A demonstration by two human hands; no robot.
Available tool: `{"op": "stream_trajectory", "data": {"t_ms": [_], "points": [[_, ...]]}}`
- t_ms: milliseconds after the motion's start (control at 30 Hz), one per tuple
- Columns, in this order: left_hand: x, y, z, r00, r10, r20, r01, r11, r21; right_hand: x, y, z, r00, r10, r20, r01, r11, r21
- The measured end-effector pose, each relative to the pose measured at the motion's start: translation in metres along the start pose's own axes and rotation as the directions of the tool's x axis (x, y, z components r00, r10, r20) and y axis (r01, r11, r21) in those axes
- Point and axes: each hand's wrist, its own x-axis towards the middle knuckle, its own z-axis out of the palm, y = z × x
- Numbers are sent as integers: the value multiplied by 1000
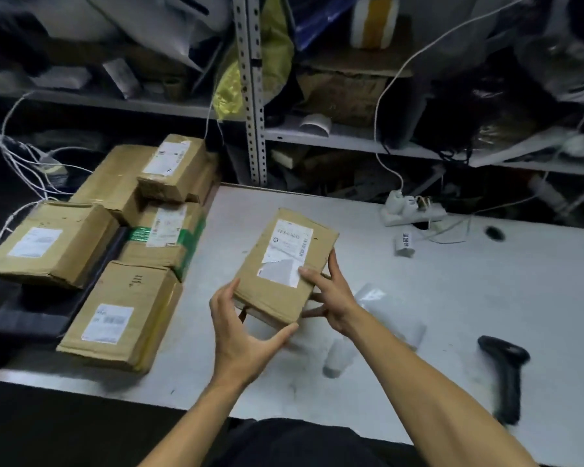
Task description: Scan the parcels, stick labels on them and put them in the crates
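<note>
A flat cardboard parcel (285,266) was held above the white table (452,298), gripped at its near corner by the left hand (241,335) and at its right edge by the right hand (331,294). A black scanner (504,375) lay to the right.

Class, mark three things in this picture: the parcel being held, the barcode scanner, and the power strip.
Held parcel (285,264): head view, on its brown cardboard top face.
Barcode scanner (506,375): head view, on its black handle.
Power strip (415,210): head view, on its white body.
</note>
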Motion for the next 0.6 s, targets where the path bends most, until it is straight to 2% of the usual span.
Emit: {"op": "stream_trajectory", "data": {"t_ms": [33,100,167,233,300,333,367,400,433,467,500,533,567,600], "points": [[3,8,8,997,-22,69,23,1000,-5,-3,-6,-20,999,-25,-21,25,999,-26],[20,23,25,954,-196,227,219,972,-84,-12,-18,-61,998,-64,-21,62,996,-71],[46,38,45,808,-334,485,483,847,-222,-26,-23,-97,996,-93,15,94,991,-98],[63,50,72,664,-253,703,569,781,-256,-42,-22,-129,992,-114,47,119,987,-109],[60,62,100,614,-192,765,578,770,-271,-56,-16,-157,991,-130,-9,128,984,-124],[53,67,117,610,-210,764,600,752,-272,-63,-12,-173,981,-154,-114,138,980,-144],[46,71,132,617,-234,751,615,739,-276,-68,-8,-187,942,-195,-274,147,972,-185],[37,72,148,621,-254,742,627,729,-275,-74,0,-204,842,-238,-484,118,957,-266],[30,71,161,627,-266,732,629,727,-274,-80,8,-221,674,-293,-678,41,931,-362],[23,71,172,636,-268,724,625,729,-279,-87,17,-239,487,-343,-803,-100,892,-441],[18,72,184,642,-271,717,622,732,-280,-95,28,-259,350,-353,-868,-247,859,-448],[14,72,192,646,-275,712,625,727,-286,-102,41,-275,300,-289,-909,-364,846,-389],[12,73,200,647,-275,712,626,724,-290,-109,53,-290,318,-170,-933,-447,841,-305],[12,73,206,652,-268,709,622,724,-299,-113,64,-302,375,-23,-927,-487,846,-218]]}}
